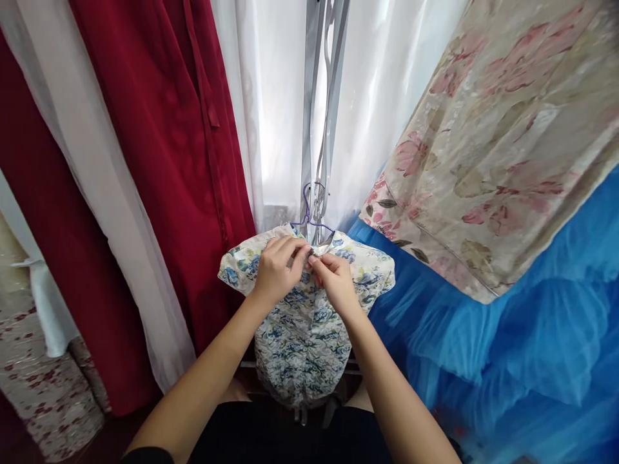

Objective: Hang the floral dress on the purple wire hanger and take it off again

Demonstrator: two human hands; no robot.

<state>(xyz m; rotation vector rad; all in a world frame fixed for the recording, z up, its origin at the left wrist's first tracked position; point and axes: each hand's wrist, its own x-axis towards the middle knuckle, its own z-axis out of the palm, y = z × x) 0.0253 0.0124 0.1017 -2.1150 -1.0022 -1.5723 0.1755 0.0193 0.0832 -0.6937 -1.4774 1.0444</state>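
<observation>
A white top with blue and yellow-green flowers (304,335) hangs in front of me on a thin purple hanger (306,205). Both hands meet at the middle of its neckline. My left hand (278,267) pinches the neckline edge between thumb and fingers. Close beside it, my right hand (333,274) pinches the same edge, its fingertips almost touching the left ones. Whatever small fastening may lie between the fingertips is too hidden to make out. The short sleeves spread out to either side of my hands.
Dark red cloth (164,161) and a sheer white length (97,129) hang at the left. At the right hangs a beige floral fabric (507,148) over blue tulle (483,348). Grey metal posts (312,96) stand behind the hanger, before a white curtain (280,96).
</observation>
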